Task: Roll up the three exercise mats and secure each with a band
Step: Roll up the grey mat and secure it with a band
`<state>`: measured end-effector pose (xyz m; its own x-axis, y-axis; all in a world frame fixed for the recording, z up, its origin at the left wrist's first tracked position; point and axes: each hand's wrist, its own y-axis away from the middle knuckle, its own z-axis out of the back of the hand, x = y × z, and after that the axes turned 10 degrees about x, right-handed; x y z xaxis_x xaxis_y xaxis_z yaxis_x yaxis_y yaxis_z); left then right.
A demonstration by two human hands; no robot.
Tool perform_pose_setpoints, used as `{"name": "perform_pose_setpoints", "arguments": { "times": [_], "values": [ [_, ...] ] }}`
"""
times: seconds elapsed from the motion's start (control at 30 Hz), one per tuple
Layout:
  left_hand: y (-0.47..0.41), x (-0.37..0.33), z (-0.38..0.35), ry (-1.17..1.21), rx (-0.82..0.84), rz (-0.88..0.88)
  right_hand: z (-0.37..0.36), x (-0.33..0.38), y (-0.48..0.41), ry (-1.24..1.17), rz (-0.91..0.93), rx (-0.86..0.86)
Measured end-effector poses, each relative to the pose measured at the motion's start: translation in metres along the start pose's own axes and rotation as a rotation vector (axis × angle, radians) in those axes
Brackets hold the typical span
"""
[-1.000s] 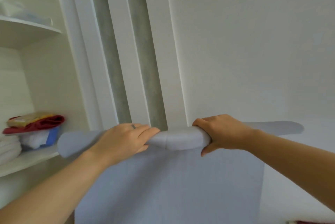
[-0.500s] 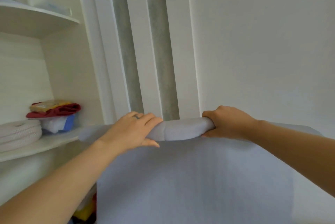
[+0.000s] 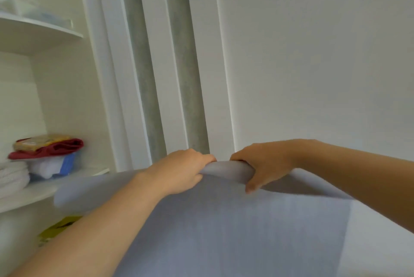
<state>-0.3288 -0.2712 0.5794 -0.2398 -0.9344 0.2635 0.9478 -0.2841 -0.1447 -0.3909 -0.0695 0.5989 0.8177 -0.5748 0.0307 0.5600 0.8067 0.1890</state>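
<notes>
- The left hand (image 3: 181, 171) grips the rolled top edge of a pale grey-blue foam exercise mat (image 3: 224, 232), its fingers (image 3: 201, 158) curled over the roll from the near side.
- The right hand (image 3: 262, 164) grips the same roll just beside the left, with the fingers (image 3: 238, 157) hooked over the top and the thumb pressed below.
- The short stretch of roll between the two hands bulges upward; the unrolled sheet hangs or spreads below the fingers, towards the camera.
- Left of the left fingers is a white shelf (image 3: 35, 193) holding a dark red folded cloth (image 3: 56, 147) and white folded towels (image 3: 11, 178).
- Beyond the fingers are grey-green vertical strips (image 3: 143, 75) and a plain white wall (image 3: 313, 52).
</notes>
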Motion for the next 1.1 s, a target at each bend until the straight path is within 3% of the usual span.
{"name": "perform_pose_setpoints", "arguments": {
  "times": [0.07,0.13,0.23,0.33,0.47,0.6,0.7,1.0,1.1],
  "values": [
    [0.002,0.004,-0.001,-0.044,-0.006,0.011,0.002,-0.006,0.008,-0.009,-0.025,0.020],
    [0.002,0.004,0.000,-0.108,-0.018,0.017,-0.002,-0.007,0.008,0.059,-0.056,-0.076],
    [0.002,0.003,0.007,-0.238,-0.051,0.034,-0.018,-0.007,-0.003,0.352,-0.139,-0.312],
    [0.003,0.004,0.016,-0.366,-0.040,0.053,-0.026,-0.014,-0.011,0.611,-0.102,-0.470],
    [0.005,0.000,0.027,-0.378,-0.022,0.080,-0.019,-0.027,-0.017,0.590,0.036,-0.606],
    [0.011,0.005,0.034,-0.245,-0.040,0.167,-0.010,-0.032,-0.029,0.568,0.095,-0.690],
    [0.018,0.005,0.033,-0.146,-0.015,0.113,-0.016,-0.031,-0.029,0.569,0.161,-0.766],
    [0.031,0.003,0.034,-0.186,0.063,0.018,-0.025,-0.018,-0.013,0.499,0.288,-0.723],
    [0.036,0.009,0.030,-0.005,0.167,0.042,-0.025,-0.013,-0.015,0.519,0.252,-0.683]
  ]
}}
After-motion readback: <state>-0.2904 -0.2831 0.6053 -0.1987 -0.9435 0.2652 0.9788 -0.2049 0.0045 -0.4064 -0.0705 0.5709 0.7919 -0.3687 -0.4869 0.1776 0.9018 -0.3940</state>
